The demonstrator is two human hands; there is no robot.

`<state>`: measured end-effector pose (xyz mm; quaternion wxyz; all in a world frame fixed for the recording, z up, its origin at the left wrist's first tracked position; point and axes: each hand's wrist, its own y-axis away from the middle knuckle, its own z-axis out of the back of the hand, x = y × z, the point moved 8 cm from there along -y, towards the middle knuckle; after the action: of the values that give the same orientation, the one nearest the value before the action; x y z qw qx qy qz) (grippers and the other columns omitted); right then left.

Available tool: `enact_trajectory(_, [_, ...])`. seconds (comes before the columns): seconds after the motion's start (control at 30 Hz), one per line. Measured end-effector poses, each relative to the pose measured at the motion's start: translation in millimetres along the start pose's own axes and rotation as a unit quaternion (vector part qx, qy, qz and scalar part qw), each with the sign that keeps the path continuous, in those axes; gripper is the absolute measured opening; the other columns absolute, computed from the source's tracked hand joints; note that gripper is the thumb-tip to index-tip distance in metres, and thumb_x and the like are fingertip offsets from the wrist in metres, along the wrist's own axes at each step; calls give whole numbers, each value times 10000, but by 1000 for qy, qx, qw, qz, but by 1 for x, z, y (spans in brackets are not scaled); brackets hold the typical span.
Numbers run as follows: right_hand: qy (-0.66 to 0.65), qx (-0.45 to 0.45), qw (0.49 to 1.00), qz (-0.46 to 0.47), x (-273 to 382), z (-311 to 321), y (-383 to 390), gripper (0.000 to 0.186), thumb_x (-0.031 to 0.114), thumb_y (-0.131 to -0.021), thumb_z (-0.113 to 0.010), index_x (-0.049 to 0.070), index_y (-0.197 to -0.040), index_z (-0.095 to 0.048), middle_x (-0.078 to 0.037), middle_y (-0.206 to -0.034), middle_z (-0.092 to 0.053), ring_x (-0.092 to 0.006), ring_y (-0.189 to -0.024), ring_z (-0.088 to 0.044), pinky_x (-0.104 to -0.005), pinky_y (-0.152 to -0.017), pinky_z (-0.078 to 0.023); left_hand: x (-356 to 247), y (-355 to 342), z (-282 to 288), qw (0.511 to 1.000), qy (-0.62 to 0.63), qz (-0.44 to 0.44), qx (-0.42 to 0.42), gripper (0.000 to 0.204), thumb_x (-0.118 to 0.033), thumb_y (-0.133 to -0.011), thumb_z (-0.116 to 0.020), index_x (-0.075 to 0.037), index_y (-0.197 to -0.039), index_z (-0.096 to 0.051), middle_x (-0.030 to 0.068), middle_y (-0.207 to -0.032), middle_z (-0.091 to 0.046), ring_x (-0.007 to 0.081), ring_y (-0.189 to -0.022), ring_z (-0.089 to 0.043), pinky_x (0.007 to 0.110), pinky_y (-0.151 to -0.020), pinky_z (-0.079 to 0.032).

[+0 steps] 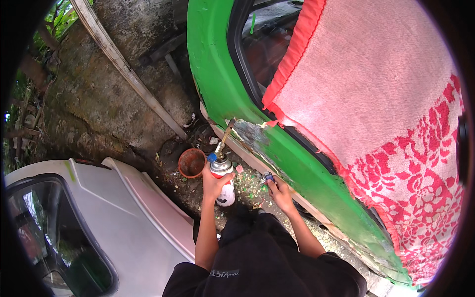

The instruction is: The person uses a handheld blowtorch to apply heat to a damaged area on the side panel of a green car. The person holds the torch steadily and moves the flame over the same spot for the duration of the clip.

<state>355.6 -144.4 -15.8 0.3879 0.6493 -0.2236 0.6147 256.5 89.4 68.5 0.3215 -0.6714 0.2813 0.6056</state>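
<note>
My left hand [213, 182] is wrapped round the can of a gas blowtorch [226, 195], white and red with a blue knob and a brass burner tube on top. The torch is held upright, its nozzle near a bare, stripped patch [251, 134] on the green car body [217, 94]. My right hand [281, 194] grips a small tool [268, 176] with a bluish, metallic end, beside the car's lower edge. Its exact kind I cannot make out. Flakes of green and pale paint [257, 190] lie on the ground below.
A pink and red floral towel [366, 89] drapes over the green car's window and side. To the left stands a pale grey car [143, 227]. A terracotta pot [192, 163] sits by my left hand, near a long strip [123, 69] leaning against the rough wall.
</note>
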Motion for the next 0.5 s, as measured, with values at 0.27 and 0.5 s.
enact_trajectory(0.27, [2, -13, 1000, 5, 0, 3, 8, 267, 257, -1032, -524, 17, -975, -624, 10, -578, -460, -82, -540, -440, -285, -524, -356, 17, -9, 17, 997, -59, 19, -48, 403, 5, -687, -775, -16, -1050, -600, 46, -919, -674, 130, -800, -643, 287, -724, -511])
enact_trajectory(0.5, [-20, -32, 999, -1, 6, 1, 9, 259, 256, -1039, -522, 28, -971, -623, 21, -586, -447, -73, -549, -423, -281, -524, -346, 2, 7, 3, 998, 14, 55, 22, 403, 4, -675, -795, -7, -1028, -602, 51, -922, -683, 136, -825, -660, 291, -764, -523])
